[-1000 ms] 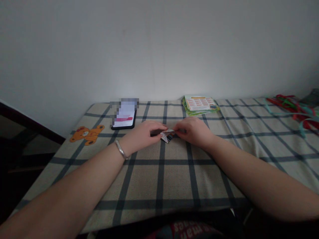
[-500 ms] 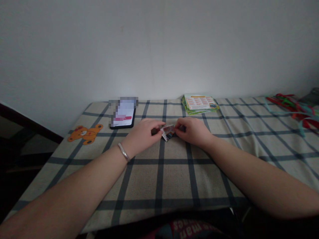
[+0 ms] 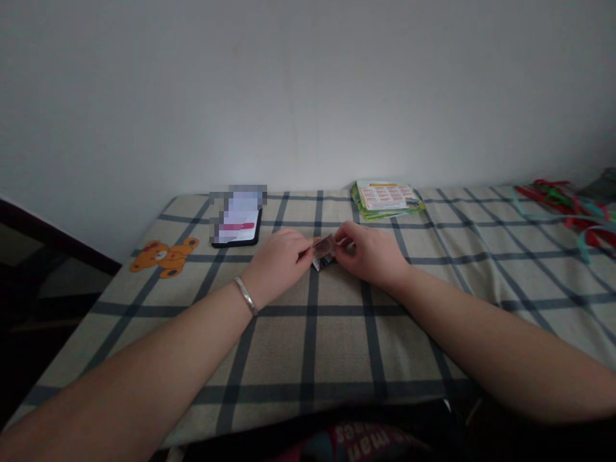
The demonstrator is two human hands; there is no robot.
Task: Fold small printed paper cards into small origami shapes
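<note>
A small piece of folded printed paper (image 3: 323, 253), dark with some colour on it, is held just above the checked tablecloth at the middle of the table. My left hand (image 3: 282, 260), with a silver bangle at the wrist, pinches its left edge between thumb and forefinger. On the opposite edge, the thumb and fingertips of my right hand (image 3: 368, 255) grip the paper. The fingertips cover both ends of it, and the fine print is too small to read.
A phone (image 3: 238, 218) with a lit screen lies beyond my left hand. Left of it is an orange bear cutout (image 3: 166, 256). Several printed sheets (image 3: 387, 199) are stacked by the wall. Red, green and pale blue ribbons (image 3: 568, 208) lie at the far right of the tablecloth (image 3: 337, 346).
The paper has turned a little and shows a darker face. My right hand's fingers have lifted and shifted slightly on it, while my left fingers have closed in nearer.
</note>
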